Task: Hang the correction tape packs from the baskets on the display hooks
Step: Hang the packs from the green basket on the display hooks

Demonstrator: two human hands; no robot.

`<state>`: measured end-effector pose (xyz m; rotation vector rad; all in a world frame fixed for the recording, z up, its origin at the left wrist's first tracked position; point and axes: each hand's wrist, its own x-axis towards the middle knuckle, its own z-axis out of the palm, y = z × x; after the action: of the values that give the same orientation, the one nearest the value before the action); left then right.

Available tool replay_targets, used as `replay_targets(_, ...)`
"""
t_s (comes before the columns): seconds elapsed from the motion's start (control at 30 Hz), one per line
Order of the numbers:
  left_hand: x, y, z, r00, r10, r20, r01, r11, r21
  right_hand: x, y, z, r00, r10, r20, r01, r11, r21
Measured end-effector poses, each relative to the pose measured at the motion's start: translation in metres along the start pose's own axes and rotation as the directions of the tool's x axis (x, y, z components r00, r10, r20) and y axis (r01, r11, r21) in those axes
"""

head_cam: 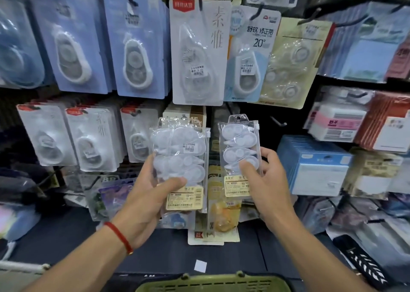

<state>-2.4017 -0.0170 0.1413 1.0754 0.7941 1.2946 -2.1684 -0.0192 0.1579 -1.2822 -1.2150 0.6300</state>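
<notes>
My left hand (148,196) grips a small stack of clear correction tape packs (182,156) in front of the display wall, thumb across the lower front. My right hand (266,183) holds a single clear correction tape pack (240,150) upright, thumb on its face, with its hang hole at the top. A bare black display hook (278,121) juts out just right of that pack's top. The rim of an olive green basket (213,284) shows at the bottom edge below my hands.
Blue and white carded correction tapes (137,48) hang in rows across the upper wall. Blue boxes (315,165) and pink-labelled packs (337,121) fill the right side. More hanging packs (224,216) sit below my hands, above a dark shelf (173,254).
</notes>
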Motion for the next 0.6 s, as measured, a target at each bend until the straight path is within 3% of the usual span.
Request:
replay_targets(0.27,-0.001,0.001,0.002,1.000,0.018,-0.004,-0.018,1.000,0.004,0.007,0.007,0.005,0.999,-0.032,-0.036,0.030,0.998,-0.060)
replay_targets(0.4,-0.001,-0.002,0.003,1.000,0.028,0.007,-0.028,0.999,0.029,0.034,0.026,0.000,0.992,0.096,0.080,-0.066,0.946,-0.318)
replay_targets(0.5,-0.003,-0.007,0.005,0.999,0.039,0.032,-0.041,0.997,0.059,0.037,0.038,-0.008,0.970,0.231,0.082,-0.164,0.862,-0.479)
replay_targets(0.6,-0.004,-0.011,0.008,0.997,0.044,0.056,-0.047,0.997,0.055,0.020,0.041,-0.014,0.959,0.198,0.202,-0.108,0.916,-0.385)
